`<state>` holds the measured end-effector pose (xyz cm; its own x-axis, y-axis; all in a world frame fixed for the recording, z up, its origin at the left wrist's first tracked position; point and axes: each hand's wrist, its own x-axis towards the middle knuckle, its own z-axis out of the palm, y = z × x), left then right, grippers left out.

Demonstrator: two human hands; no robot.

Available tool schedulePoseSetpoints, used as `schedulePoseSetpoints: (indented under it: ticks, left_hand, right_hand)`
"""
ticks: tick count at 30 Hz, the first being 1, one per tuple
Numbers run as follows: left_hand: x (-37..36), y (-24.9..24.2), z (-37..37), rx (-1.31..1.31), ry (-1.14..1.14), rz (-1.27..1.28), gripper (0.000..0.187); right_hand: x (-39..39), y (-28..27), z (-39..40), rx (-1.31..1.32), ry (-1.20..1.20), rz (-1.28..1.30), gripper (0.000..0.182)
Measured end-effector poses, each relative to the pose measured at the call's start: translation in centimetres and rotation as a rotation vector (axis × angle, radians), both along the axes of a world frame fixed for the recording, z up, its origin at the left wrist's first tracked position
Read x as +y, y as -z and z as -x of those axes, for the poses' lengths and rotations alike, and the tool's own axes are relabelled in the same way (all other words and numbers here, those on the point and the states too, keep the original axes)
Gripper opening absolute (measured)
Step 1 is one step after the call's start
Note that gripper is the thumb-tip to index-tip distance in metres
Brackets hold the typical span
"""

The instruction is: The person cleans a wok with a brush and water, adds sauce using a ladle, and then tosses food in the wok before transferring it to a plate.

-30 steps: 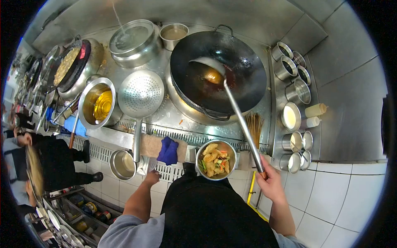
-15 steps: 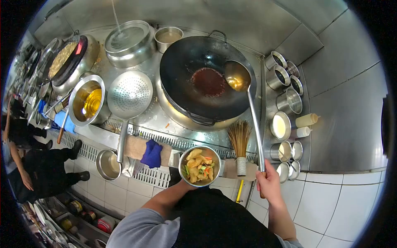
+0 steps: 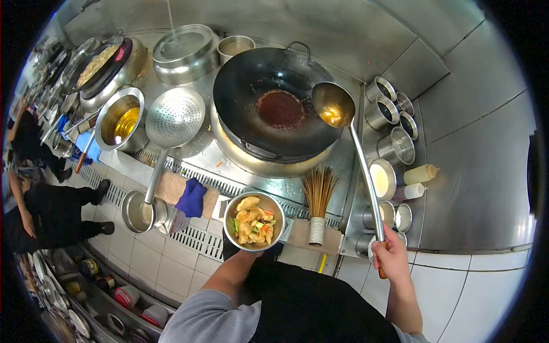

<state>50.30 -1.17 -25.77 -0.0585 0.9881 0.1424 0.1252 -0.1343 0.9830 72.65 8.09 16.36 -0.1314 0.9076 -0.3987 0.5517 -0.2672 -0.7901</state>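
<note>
My right hand (image 3: 391, 251) is wrapped around the wooden end of a long ladle (image 3: 368, 174). The ladle's bowl hangs over the right rim of the black wok (image 3: 246, 86), with some amber liquid in it. Dark reddish-brown sauce (image 3: 280, 108) pools in the wok's bottom. Below the wok, at the counter's front edge, my left hand (image 3: 245, 256) is at the near side of a metal bowl (image 3: 279, 230), its fingers mostly hidden under it. Battered fried pieces (image 3: 249, 217) with green and orange vegetable strips fill this bowl.
A bamboo brush (image 3: 320, 194) stands right of the bowl; a blue cloth (image 3: 191, 198) lies left. A perforated skimmer (image 3: 174, 117) and an oil pot (image 3: 103, 123) sit left of the wok. Seasoning containers (image 3: 396, 146) line the right side. Another person (image 3: 57, 214) stands far left.
The ladle's bowl has moved up and right, from inside the wok to over its rim. The metal bowl with the fried pieces has shifted slightly left in view.
</note>
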Motion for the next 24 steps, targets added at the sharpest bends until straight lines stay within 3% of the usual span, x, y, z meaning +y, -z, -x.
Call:
schedulePoseSetpoints:
  ticks: [12,14,16,17,18,19,20,21,22,23,24]
  left_hand:
    - [0.7,3.6,-1.2,-0.163,-0.095,0.014,0.04]
    - [0.4,4.0,-0.9,-0.196,-0.125,0.035,0.04]
    - [-0.3,3.9,-0.1,-0.224,-0.149,0.055,0.039]
    - [-0.4,4.1,0.3,-0.236,-0.162,0.061,0.039]
    - [-2.1,4.9,1.7,0.083,-0.019,0.338,0.04]
    - [-4.0,5.8,3.6,0.408,0.13,0.614,0.042]
    - [-5.9,3.9,4.9,0.346,0.012,0.991,0.042]
    - [-8.8,6.1,6.5,0.437,0.058,0.923,0.042]
    - [-9.7,0.2,8.3,0.368,0.016,1.044,0.041]
    - [-12.3,1.1,10.2,0.426,0.097,1.006,0.043]
    - [-15.5,3.5,11.0,0.443,0.013,1.093,0.044]
  right_hand:
    - [0.6,-6.0,1.1,0.103,-0.017,-0.24,0.053]
    - [1.9,-6.0,1.7,0.25,-0.082,-0.146,0.054]
    - [3.3,-3.7,2.7,0.778,0.028,0.251,0.053]
    - [3.2,-1.8,4.4,0.305,0.066,0.045,0.051]
    - [3.3,1.1,4.8,0.028,-0.033,-0.154,0.046]
    - [3.7,1.5,6.0,0.055,-0.038,-0.092,0.045]
    - [4.2,1.6,7.1,0.082,-0.043,-0.03,0.044]
    - [4.5,1.5,7.9,0.086,-0.054,-0.03,0.044]
    - [5.0,1.3,8.7,0.097,-0.038,-0.021,0.043]
    - [5.3,1.2,9.5,0.111,-0.018,-0.011,0.042]
    - [6.3,1.1,10.1,0.132,-0.047,-0.017,0.041]
